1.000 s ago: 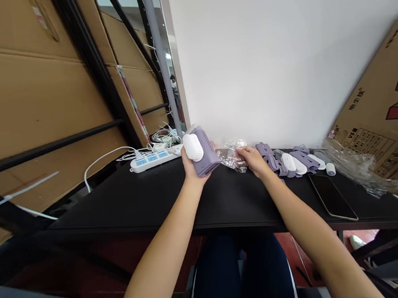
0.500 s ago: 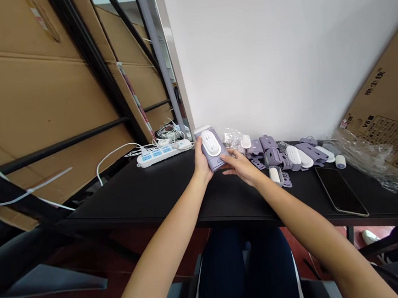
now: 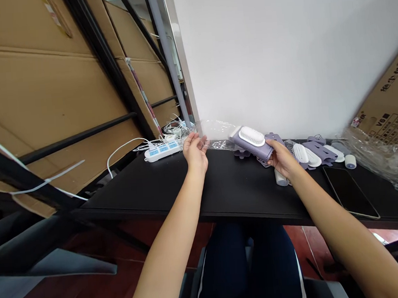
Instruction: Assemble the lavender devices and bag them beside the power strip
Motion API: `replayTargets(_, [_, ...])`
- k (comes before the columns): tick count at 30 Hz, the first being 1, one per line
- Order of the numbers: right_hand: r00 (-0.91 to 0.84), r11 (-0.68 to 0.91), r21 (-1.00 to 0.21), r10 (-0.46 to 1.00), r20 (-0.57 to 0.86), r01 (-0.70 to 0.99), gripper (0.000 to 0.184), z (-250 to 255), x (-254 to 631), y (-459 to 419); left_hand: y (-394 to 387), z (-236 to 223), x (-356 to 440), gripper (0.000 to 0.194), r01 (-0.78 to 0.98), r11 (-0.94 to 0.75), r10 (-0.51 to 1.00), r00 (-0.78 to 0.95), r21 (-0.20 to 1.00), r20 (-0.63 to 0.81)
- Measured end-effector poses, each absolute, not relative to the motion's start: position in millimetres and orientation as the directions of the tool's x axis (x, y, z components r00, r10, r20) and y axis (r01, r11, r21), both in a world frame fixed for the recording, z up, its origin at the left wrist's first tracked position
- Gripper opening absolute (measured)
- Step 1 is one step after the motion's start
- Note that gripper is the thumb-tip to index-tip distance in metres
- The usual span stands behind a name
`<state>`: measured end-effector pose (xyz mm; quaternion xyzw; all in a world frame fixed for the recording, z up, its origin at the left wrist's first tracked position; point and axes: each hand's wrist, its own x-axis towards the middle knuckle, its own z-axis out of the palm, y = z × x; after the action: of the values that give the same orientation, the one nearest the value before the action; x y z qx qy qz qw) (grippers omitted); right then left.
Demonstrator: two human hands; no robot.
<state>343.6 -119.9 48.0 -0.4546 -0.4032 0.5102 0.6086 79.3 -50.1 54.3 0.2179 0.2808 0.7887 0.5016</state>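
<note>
My right hand grips one end of a purple casing that carries a white oval bristled pad on its upper face. The casing is tilted above the table. Off to the left, my left hand has its fingers curled on a clear plastic bag. The bag spreads thinly from those fingers toward the casing's far end; whether it touches the casing I cannot tell. Below my right hand, a white cylinder piece lies partly hidden.
Purple parts and white oval pads lie along the wall. A phone rests near the right front edge, beside crumpled plastic and a cardboard box. A power strip with white cables sits at left.
The purple casing went from my left hand to my right hand and moved right. My left hand let go of it and took hold of the clear plastic bag, which is now spread out.
</note>
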Motion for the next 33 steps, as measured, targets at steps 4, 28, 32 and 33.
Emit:
replayTargets(4, [0.158, 0.037, -0.967, 0.987, -0.003, -0.252, 0.015, 47.7, 339.6, -122.3, -48.4, 54.1, 77.5, 0.054, -0.751, -0.274, 0.94, -0.343, 0.601, 0.0])
replayTargets(28, [-0.06, -0.011, -0.913, 0.998, 0.014, -0.408, 0.019, 49.1, 327.5, -132.2, -66.4, 47.3, 107.4, 0.073, -0.605, -0.121, 0.984, 0.031, 0.787, 0.175])
replayTargets(32, [-0.009, -0.009, -0.925, 1.0, -0.006, -0.381, 0.017, 48.8, 324.8, -134.0, -70.8, 44.0, 112.7, 0.085, -0.532, -0.11, 0.977, 0.098, 0.84, 0.19])
replayTargets(33, [-0.016, -0.017, -0.928, 1.0, -0.012, -0.373, 0.017, 48.3, 323.7, -134.4, -71.4, 42.8, 114.3, 0.087, -0.517, -0.105, 0.976, 0.108, 0.849, 0.187])
